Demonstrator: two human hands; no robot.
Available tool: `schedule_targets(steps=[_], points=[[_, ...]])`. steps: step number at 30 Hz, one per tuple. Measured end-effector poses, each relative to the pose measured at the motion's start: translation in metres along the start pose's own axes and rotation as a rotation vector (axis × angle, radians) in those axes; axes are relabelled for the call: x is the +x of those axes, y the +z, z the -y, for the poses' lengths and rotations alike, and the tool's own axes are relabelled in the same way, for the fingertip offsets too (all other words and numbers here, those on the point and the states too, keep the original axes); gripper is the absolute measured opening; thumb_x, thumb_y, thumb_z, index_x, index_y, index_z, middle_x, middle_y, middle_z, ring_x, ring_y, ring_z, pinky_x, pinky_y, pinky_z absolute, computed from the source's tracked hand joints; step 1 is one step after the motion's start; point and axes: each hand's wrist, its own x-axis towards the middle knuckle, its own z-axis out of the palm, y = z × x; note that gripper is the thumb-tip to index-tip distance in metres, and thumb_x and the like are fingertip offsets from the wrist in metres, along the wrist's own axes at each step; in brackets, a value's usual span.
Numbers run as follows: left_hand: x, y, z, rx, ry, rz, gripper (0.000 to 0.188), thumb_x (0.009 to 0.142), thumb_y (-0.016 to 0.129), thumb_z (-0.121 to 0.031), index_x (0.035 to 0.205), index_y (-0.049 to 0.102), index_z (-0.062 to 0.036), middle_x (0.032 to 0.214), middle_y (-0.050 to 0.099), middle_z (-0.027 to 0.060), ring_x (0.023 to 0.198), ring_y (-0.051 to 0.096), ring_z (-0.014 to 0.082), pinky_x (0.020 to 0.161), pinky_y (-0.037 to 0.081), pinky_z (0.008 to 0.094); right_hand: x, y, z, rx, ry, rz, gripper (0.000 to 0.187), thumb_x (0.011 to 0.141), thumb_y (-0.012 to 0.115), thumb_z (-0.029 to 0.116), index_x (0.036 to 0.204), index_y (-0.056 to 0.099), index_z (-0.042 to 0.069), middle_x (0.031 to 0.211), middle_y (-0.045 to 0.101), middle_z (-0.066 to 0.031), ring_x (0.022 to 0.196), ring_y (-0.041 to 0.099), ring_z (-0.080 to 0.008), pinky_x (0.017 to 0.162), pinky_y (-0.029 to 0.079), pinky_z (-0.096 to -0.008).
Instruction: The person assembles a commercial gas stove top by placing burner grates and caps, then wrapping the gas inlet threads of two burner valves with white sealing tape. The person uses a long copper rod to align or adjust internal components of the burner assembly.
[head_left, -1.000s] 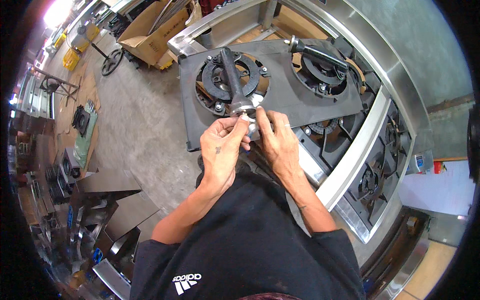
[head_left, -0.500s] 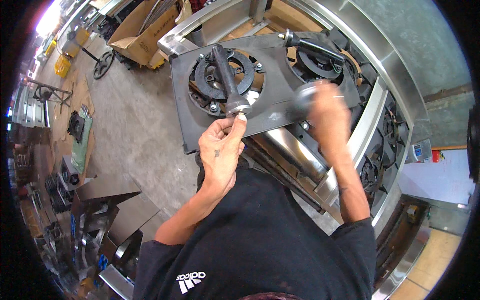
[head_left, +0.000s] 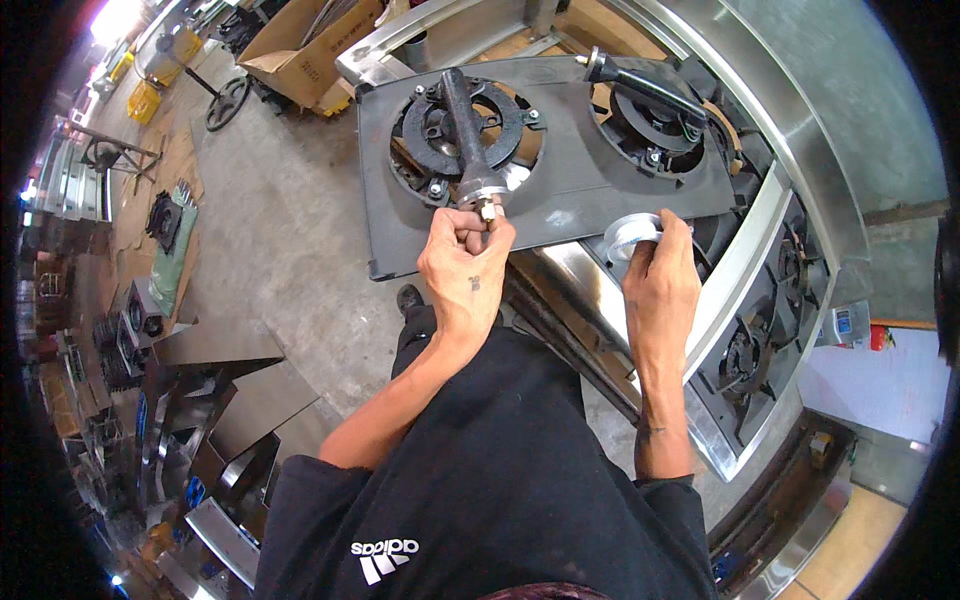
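A black burner plate (head_left: 560,195) with two round openings lies across a steel stove frame. Over its left ring burner (head_left: 420,150) rests a black burner tube (head_left: 462,130), its flared end toward me. My left hand (head_left: 466,265) is closed at that end, fingertips pinching around the small brass fitting (head_left: 489,211). To the right, my right hand (head_left: 662,280) grips a white spool of thread tape (head_left: 617,238) between thumb and fingers, just off the plate's near edge. A second black burner tube (head_left: 650,92) lies over the right opening.
Steel frame rails (head_left: 745,270) run along the right, with more burners (head_left: 745,355) beyond. A cardboard box (head_left: 310,60) stands on the floor at the far left. Bent sheet-metal parts (head_left: 265,405) lie at the lower left, and a handwheel (head_left: 228,103) lies near the box.
My right hand, blurred by motion before, now shows sharply, lower and nearer to me with the white spool. My left hand stays at the fitting. The whole view has shifted slightly.
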Motion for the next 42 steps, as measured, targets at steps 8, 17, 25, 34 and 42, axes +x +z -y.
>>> schedule_targets(steps=[8, 17, 25, 34, 42], points=[[-0.012, -0.05, -0.011, 0.092, -0.088, 0.178, 0.028, 0.097, 0.079, -0.01, 0.114, 0.058, -0.0016, 0.091, 0.052, -0.001, 0.067, 0.042, 0.0023, 0.056, 0.04, 0.0219, -0.021, -0.003, 0.006, 0.138, 0.114, -0.051, 0.041, 0.089, 0.066, -0.007, 0.13, 0.058, -0.005, 0.119, 0.067, -0.0251, 0.104, 0.07, -0.0442, 0.088, 0.057, -0.0489], [-0.04, -0.087, -0.025, -0.136, -0.031, 0.665, 0.048, 0.098, 0.077, -0.006, 0.139, 0.055, 0.0021, 0.12, 0.064, 0.0128, 0.089, 0.062, 0.0105, 0.077, 0.055, 0.0262, -0.074, 0.02, 0.056, 0.254, 0.033, -0.059, 0.04, 0.087, 0.074, 0.0, 0.125, 0.061, -0.002, 0.1, 0.065, -0.0168, 0.09, 0.07, -0.0351, 0.076, 0.058, -0.0441], [-0.047, -0.143, 0.004, 0.151, 0.05, 0.968, 0.033, 0.102, 0.074, -0.014, 0.128, 0.066, 0.0055, 0.119, 0.071, 0.0168, 0.102, 0.075, 0.0226, 0.087, 0.061, 0.0371, -0.161, 0.034, 0.126, 0.342, 0.215, 0.04, 0.038, 0.095, 0.069, 0.005, 0.13, 0.057, -0.001, 0.112, 0.065, -0.0212, 0.099, 0.07, -0.042, 0.083, 0.059, -0.048], [-0.086, -0.193, 0.053, 0.233, -0.024, 1.211, 0.042, 0.104, 0.071, -0.025, 0.132, 0.066, 0.0069, 0.124, 0.07, 0.0233, 0.106, 0.075, 0.0311, 0.091, 0.062, 0.0408, -0.269, 0.01, 0.172, 0.459, 0.633, 0.212, 0.038, 0.107, 0.062, 0.017, 0.138, 0.055, -0.003, 0.13, 0.066, -0.0296, 0.112, 0.069, -0.0486, 0.092, 0.058, -0.0509], [-0.129, -0.166, 0.057, 0.271, -0.101, 1.404, 0.056, 0.101, 0.076, -0.02, 0.149, 0.057, 0.0014, 0.132, 0.069, 0.0183, 0.106, 0.072, 0.0236, 0.094, 0.06, 0.038, -0.339, -0.002, 0.132, 0.613, 0.688, -0.032, 0.039, 0.109, 0.061, 0.023, 0.138, 0.058, -0.002, 0.128, 0.068, -0.0262, 0.111, 0.071, -0.0375, 0.094, 0.057, -0.0443]])
